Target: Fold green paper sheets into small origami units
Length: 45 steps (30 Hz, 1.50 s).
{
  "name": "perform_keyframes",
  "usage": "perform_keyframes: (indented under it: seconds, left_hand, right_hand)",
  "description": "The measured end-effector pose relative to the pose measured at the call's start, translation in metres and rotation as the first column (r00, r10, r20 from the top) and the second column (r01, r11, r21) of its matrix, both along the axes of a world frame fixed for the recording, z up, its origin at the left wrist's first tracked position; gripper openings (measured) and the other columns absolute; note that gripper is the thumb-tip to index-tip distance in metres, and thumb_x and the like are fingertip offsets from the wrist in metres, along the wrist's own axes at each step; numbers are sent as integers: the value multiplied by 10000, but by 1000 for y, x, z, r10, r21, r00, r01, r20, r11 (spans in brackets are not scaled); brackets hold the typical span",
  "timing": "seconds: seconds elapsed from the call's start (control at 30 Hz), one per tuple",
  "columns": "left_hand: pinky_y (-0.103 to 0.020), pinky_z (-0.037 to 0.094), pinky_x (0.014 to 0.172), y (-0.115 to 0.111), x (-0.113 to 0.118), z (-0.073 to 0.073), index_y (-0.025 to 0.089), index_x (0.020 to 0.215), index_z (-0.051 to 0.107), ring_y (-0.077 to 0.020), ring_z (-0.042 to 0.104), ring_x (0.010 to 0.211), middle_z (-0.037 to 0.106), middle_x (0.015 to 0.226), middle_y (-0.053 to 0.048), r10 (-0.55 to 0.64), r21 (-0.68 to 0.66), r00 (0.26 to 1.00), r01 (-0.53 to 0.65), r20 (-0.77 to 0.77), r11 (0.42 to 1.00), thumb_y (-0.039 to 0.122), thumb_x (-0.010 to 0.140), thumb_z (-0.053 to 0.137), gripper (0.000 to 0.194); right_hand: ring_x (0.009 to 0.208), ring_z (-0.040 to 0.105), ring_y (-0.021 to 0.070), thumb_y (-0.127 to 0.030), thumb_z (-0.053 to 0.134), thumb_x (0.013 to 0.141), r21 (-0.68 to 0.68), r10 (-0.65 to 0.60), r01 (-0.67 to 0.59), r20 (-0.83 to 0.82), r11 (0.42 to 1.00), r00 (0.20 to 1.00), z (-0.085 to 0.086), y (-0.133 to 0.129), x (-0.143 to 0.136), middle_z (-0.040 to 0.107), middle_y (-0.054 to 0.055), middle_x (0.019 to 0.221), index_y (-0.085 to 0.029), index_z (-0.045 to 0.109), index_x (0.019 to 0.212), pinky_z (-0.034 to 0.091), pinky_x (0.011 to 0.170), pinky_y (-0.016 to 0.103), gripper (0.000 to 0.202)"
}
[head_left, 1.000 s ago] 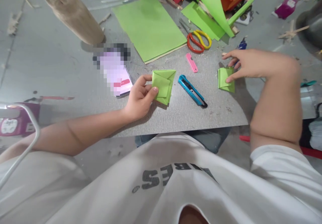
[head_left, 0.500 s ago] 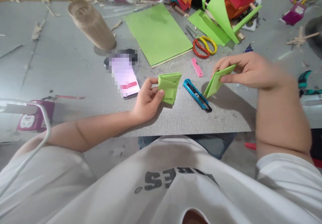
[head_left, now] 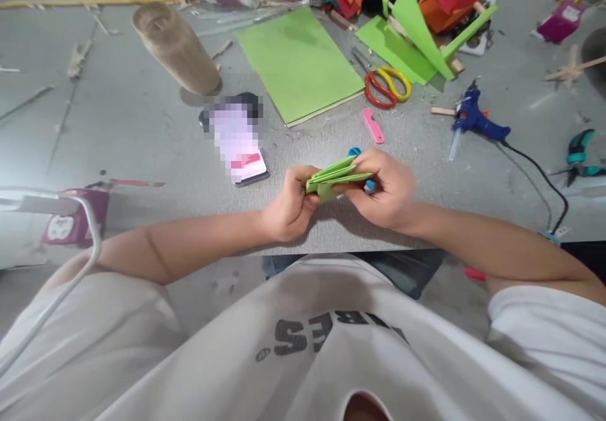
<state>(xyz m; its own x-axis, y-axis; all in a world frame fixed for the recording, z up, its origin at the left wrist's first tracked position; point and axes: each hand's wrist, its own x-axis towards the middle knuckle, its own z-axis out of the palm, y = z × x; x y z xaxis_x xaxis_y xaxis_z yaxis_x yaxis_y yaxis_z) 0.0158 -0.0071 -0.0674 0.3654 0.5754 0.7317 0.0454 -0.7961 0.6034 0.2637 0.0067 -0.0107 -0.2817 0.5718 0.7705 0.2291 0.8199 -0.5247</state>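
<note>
Head view showed both hands meeting over the near edge of the grey tabletop (head_left: 142, 130), just in front of the person's white shirt (head_left: 331, 345). The left hand (head_left: 286, 209) pinched the left end of a stack of folded green paper pieces (head_left: 334, 178), its fingers (head_left: 310, 201) curled around that end with the thumb on top. The right hand (head_left: 383, 187) gripped the right end of the same stack, fingers wrapped over it and pressed against the paper. The pieces lay nearly flat, one upon another, edge-on to the camera and raised a little above the tabletop.

A blue utility knife (head_left: 354, 151) lay beneath the right hand, mostly hidden, only its ends showing. Just beyond it lay a small pink cutter (head_left: 373, 125), and farther off a pair of red and yellow scissors (head_left: 387, 85) beside a large green sheet (head_left: 298, 61). A phone (head_left: 241, 146) rested left of the hands, with a wooden cylinder (head_left: 175, 48) behind it. To the right, well apart from the hands, a blue glue gun (head_left: 473, 118) lay with its black cord trailing toward the tabletop's edge, and teal pliers (head_left: 580, 156) lay farther right.
</note>
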Motion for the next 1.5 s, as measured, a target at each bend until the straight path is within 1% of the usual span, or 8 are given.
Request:
perform_keyframes:
  seconds: [0.17, 0.4, 0.53, 0.7, 1.0, 1.13, 1.33, 1.5]
  left_hand:
    - [-425, 708, 899, 0, 6, 6, 368, 1652, 417, -258, 827, 1083, 769, 1338, -99, -102, 22, 995, 102, 4, 995, 700, 1319, 575, 497]
    - [-336, 685, 736, -10, 11, 13, 316, 1239, 632, -214, 871, 924, 857, 1150, -78, -194, -153, 976, 208, 99, 966, 440, 1315, 655, 147]
    - [-377, 718, 786, -6, 3, 10, 342, 1390, 565, -237, 902, 1013, 871, 1292, -98, -153, -78, 988, 154, 20, 985, 457, 1308, 659, 170]
    - [-431, 704, 896, 0, 1, 6, 330, 1436, 512, -272, 909, 1147, 856, 1451, -147, -156, -59, 987, 157, 27, 986, 318, 1287, 696, 238]
    - [-375, 549, 722, -4, -12, -4, 295, 1526, 507, -194, 760, 766, 808, 1081, 3, -132, -140, 989, 121, -73, 983, 384, 1289, 695, 316]
    - [-349, 525, 697, -3, -16, -4, 319, 1554, 463, -166, 682, 701, 730, 1001, 53, -156, -184, 984, 138, -86, 973, 372, 1320, 637, 297]
    - [-379, 553, 725, -3, -11, 4, 303, 1528, 536, -213, 751, 848, 788, 1166, -37, -87, -209, 987, 59, -131, 976, 479, 1306, 661, 309]
    - [-385, 526, 729, -3, -10, 10, 304, 1399, 626, -208, 739, 780, 800, 1055, 0, -61, -208, 993, 38, -106, 977, 458, 1312, 665, 181]
  right_hand:
    - [715, 682, 197, -442, 1052, 1060, 17, 25, -24, -48, 1000, 999, -3, -8, -4, 773, -19, 896, -323, 743, 1075, 610, 672, 374, 331]
    - [515, 494, 110, -608, 1055, 1038, -111, 155, -185, -238, 976, 959, -6, -12, -14, 652, -58, 868, -340, 656, 1100, 442, 421, 290, 484]
    - [659, 650, 171, -549, 939, 1155, -98, 156, -157, -18, 983, 988, 1, -14, -6, 736, -24, 865, -347, 781, 1248, 584, 628, 346, 272]
    - [644, 624, 148, -382, 770, 1257, -8, 149, -149, 74, 989, 986, 6, -16, -4, 760, -38, 860, -321, 751, 1273, 520, 633, 320, 65]
    - [753, 753, 167, -334, 703, 1249, 328, -25, -72, 282, 942, 959, 4, 5, 18, 881, 36, 1179, -395, 840, 1514, 664, 665, 313, 305]
    - [898, 852, 186, -208, 721, 1224, 292, 42, -107, 222, 950, 974, 2, 8, 18, 924, 79, 1310, -376, 767, 1711, 732, 762, 296, 518]
    - [950, 865, 170, -122, 697, 1226, 198, 121, -164, 209, 966, 970, 2, 9, 15, 914, 67, 1303, -396, 749, 1760, 714, 802, 283, 602]
    - [920, 836, 192, -402, 722, 1299, 59, 230, -234, 70, 970, 971, 1, 14, 12, 912, 55, 1234, -413, 745, 1790, 721, 860, 340, 492]
